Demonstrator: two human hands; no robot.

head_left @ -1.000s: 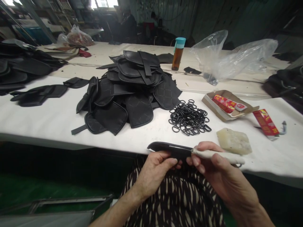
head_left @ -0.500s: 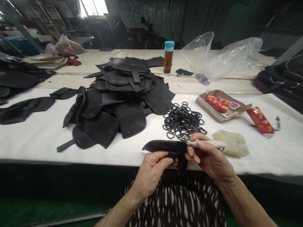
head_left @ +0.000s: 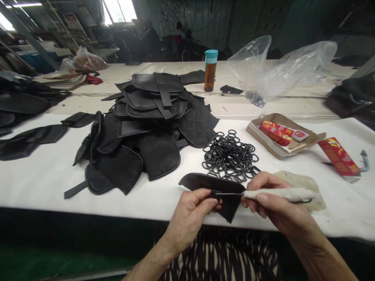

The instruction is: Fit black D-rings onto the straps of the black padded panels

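My left hand (head_left: 191, 214) pinches a black leather piece (head_left: 209, 181) with piped edges, thumb and fingers closed near a narrow strap on it. My right hand (head_left: 278, 201) is closed around the pale, wrapped handle of an awl (head_left: 275, 194). Its thin metal shaft points left across the leather, the tip close to the left fingertips; whether it pierces the strap I cannot tell. Just beyond the hands lies a heap of black D-rings (head_left: 230, 156). A yellowish wax-like block (head_left: 307, 187) sits partly behind the awl handle and the right hand.
A large pile of similar black pieces (head_left: 155, 113) rises left of the rings. To the right are an open cardboard box (head_left: 278, 146) and a red-and-yellow carton (head_left: 339, 157). Farther back stand a teal-capped bottle (head_left: 210, 72) and a clear plastic bag (head_left: 272, 74).
The awl has swung level and its shaft now shows across the leather, pointing at my left fingers. My right hand has moved right and down. The leather piece has tilted.
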